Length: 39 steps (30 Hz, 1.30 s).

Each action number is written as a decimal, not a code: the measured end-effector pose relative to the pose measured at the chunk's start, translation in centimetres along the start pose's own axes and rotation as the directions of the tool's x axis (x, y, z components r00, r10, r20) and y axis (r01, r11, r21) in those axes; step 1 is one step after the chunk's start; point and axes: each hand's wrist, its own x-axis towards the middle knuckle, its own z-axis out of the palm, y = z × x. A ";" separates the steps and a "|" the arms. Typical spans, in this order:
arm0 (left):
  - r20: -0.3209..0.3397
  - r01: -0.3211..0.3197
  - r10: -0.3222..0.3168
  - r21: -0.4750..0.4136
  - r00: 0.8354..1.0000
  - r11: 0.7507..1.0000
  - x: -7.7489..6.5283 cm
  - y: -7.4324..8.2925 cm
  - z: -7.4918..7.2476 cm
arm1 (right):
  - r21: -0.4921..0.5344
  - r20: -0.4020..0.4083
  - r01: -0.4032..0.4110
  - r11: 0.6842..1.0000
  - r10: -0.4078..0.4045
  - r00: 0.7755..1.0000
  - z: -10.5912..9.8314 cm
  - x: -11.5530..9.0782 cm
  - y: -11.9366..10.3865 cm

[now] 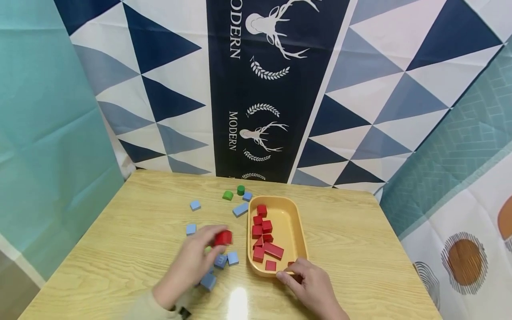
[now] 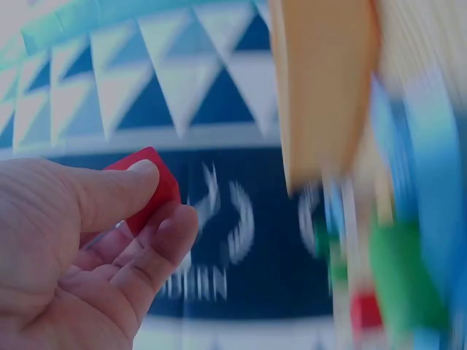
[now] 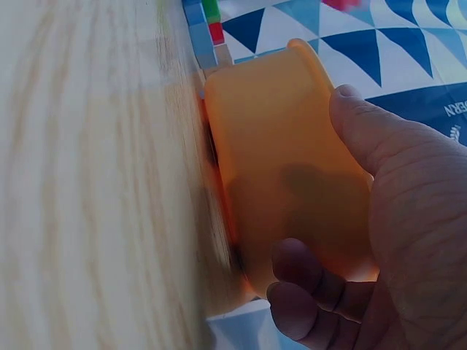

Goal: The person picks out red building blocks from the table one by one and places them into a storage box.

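My left hand pinches a red block between thumb and fingers, raised above the table left of a yellow plastic bin. In the left wrist view, the thumb and fingertips press the red block from both sides. Red blocks of several shapes lie inside the bin, mostly along its left side. At the bin's near right corner, my right hand grips the rim. The right wrist view shows that thumb on the rim of the bin, with other fingertips close to its outer wall.
Blue blocks lie under and beside my left hand. Farther back are a long blue block, a green cylinder and a green rounded block. The wooden table ends at a patterned cloth backdrop.
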 end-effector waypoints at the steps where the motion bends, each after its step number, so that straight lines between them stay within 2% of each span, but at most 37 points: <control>1: 0.031 -0.021 0.022 -0.007 0.999 1.000 0.2 0.8 1.0 | -0.004 -0.004 0.011 1.000 -0.011 1.000 0.0 0.0 0.0; 3: 0.112 -0.049 0.049 -0.009 0.992 0.999 0.8 2.1 3.0 | -0.012 -0.018 0.041 0.999 -0.041 0.999 0.2 0.1 0.0; 7: 0.222 -0.135 0.113 0.088 0.969 0.987 2.0 3.4 7.1 | -0.014 -0.045 0.103 0.995 -0.103 0.994 0.5 0.2 0.1; 9: 0.263 -0.153 0.115 0.131 0.958 0.980 2.3 3.8 9.0 | -0.006 -0.053 0.124 0.992 -0.124 0.991 0.6 0.2 0.1; 11: 0.313 -0.136 0.082 0.156 0.946 0.978 2.5 4.2 10.5 | -0.004 -0.055 0.139 0.990 -0.139 0.989 0.6 0.2 0.2; 13: 0.364 -0.092 0.031 0.153 0.931 0.984 2.8 4.4 11.4 | -0.005 -0.059 0.146 0.989 -0.146 0.987 0.6 0.2 0.2; 16: 0.441 -0.060 -0.014 0.153 0.897 0.986 3.6 4.6 12.0 | -0.007 -0.065 0.142 0.990 -0.142 0.988 0.5 0.2 0.2; 19: 0.500 -0.082 -0.005 0.153 0.866 0.985 4.7 4.5 12.2 | -0.008 -0.070 0.131 0.991 -0.132 0.989 0.3 0.2 0.2; 21: 0.522 -0.096 -0.004 0.165 0.853 0.982 5.2 4.4 12.4 | -0.011 -0.071 0.131 0.991 -0.132 0.989 0.2 0.2 0.1; 22: 0.522 -0.102 -0.004 0.175 0.853 0.979 5.4 4.4 12.6 | -0.014 -0.071 0.132 0.991 -0.133 0.989 0.2 0.2 0.1; 24: 0.504 -0.110 -0.009 0.207 0.864 0.972 5.6 4.3 12.9 | -0.017 -0.071 0.135 0.991 -0.136 0.988 0.3 0.2 0.1; 29: 0.385 -0.082 -0.032 0.277 0.923 0.957 5.5 4.2 13.6 | -0.013 -0.071 0.125 0.992 -0.125 0.990 0.2 0.2 0.0; 32: 0.326 -0.062 -0.040 0.297 0.945 0.953 5.3 4.3 13.9 | -0.014 -0.073 0.122 0.992 -0.123 0.990 0.2 0.2 0.0; 39: 0.294 -0.088 -0.011 0.324 0.956 0.942 4.9 4.4 14.1 | -0.015 -0.084 0.132 0.991 -0.133 0.988 0.3 0.0 0.2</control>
